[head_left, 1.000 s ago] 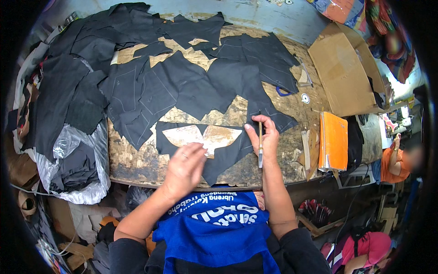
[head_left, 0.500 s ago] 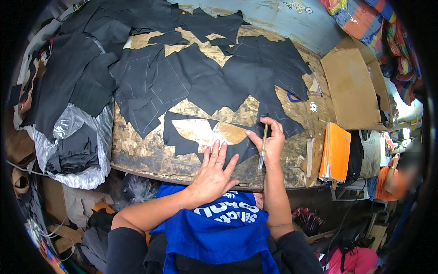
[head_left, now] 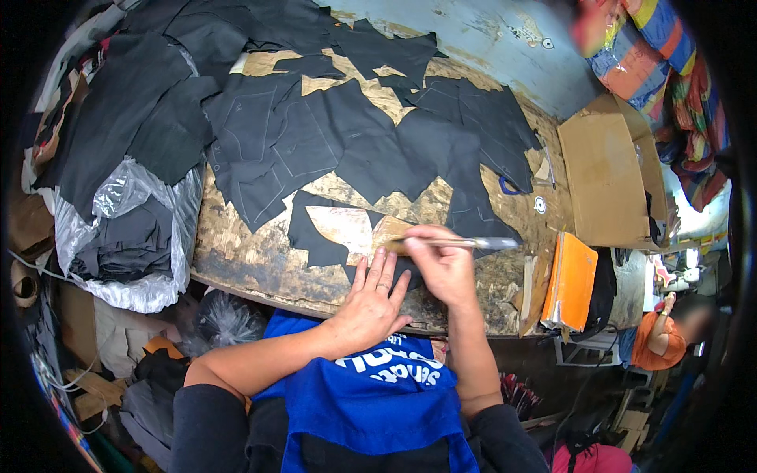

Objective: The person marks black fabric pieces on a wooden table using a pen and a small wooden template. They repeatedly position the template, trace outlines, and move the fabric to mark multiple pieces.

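My left hand lies flat with its fingers stretched out, fingertips resting on the lower edge of a pale cardboard pattern piece. That pattern lies on a black sheet of leather-like material near the table's front edge. Close beside it, my right hand pinches a slim pen, held nearly level. The silvery end points right; the other end reaches over the pattern, its tip blurred. My right hand partly hides the pattern's right side.
More black pieces, some with pale outlines, cover the wooden table. A plastic bag of black scraps is at left. An orange book-like object and a cardboard box stand right. A person in orange is beyond.
My right hand has moved left onto the pattern, and the pen has swung from near upright to nearly level. My left hand stays pressed on the pattern. The view has shifted slightly.
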Motion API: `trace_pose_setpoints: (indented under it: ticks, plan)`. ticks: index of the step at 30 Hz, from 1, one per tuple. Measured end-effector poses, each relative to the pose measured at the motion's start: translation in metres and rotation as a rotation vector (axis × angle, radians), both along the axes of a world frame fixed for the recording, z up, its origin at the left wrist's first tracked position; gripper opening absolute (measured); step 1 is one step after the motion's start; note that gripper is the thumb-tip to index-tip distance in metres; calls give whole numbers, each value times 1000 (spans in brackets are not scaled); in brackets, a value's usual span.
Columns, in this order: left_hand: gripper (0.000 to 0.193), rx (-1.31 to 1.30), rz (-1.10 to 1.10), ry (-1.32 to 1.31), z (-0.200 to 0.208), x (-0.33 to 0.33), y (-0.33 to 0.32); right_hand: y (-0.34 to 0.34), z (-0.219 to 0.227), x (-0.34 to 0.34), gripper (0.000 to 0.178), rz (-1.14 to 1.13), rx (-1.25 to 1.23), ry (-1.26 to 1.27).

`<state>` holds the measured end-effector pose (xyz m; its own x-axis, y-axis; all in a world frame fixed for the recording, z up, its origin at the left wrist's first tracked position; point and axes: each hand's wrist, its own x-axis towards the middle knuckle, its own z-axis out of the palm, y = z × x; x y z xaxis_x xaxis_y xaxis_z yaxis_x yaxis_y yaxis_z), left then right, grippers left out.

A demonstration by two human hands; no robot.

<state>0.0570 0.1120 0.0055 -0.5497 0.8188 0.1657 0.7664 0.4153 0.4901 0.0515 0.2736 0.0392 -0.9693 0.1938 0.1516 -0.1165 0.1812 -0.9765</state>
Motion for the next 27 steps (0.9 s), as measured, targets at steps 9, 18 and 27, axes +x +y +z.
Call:
trace_pose_setpoints:
  ticks: [9, 18, 27]
  plan:
    - [64, 83, -91, -89, -3, -5, -5, -39, 2, -26, 15, 320, 325, -47]
    - [72, 26, -14, -14, 2, -3, -3, -51, 4, -57, 23, 377, 465, -35]
    - [76, -38, -30, -46, 10, -6, -5, -86, -3, -102, 21, 315, 435, 123]
